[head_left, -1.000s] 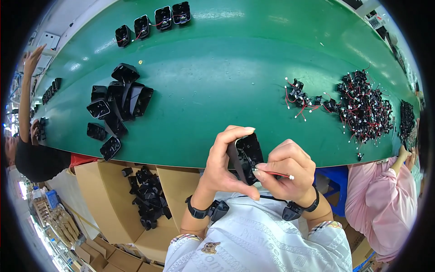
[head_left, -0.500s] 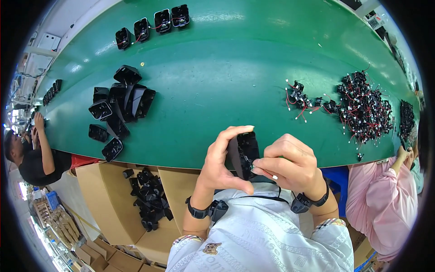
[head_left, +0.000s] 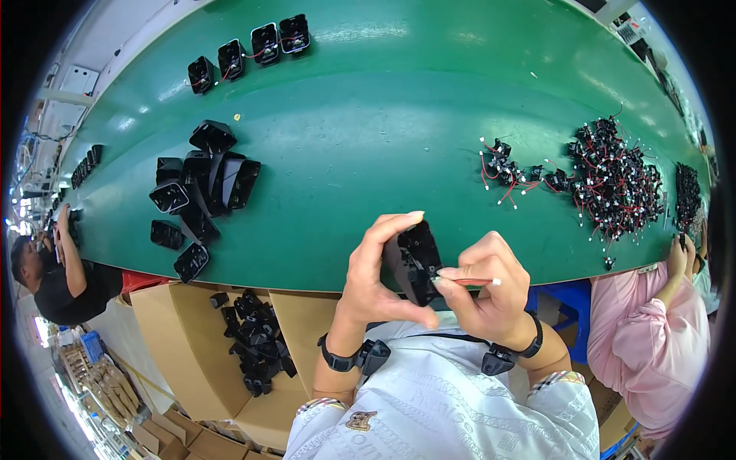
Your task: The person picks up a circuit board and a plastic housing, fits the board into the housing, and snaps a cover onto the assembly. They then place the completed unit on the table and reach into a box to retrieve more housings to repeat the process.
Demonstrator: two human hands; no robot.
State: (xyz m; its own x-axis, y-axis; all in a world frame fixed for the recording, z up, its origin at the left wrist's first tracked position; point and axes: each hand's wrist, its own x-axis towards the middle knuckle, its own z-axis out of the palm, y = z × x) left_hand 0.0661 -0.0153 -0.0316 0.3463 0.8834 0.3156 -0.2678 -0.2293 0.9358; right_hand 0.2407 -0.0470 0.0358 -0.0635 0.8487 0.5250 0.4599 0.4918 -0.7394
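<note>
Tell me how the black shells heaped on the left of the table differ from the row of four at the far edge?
The heaped shells lie tumbled and overlapping; the row of four stands apart in a neat line. The heaped ones show no wires, while the row's carry red wires. Both are black plastic housings on the green table, like the housing in the left hand.

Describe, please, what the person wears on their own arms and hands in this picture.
Both hands are bare, without gloves. The left hand has a black wristband with a black clip-like block on it. The right hand has a similar black band and block. Pale patterned short sleeves with plaid-trimmed cuffs end above the forearms.
</note>
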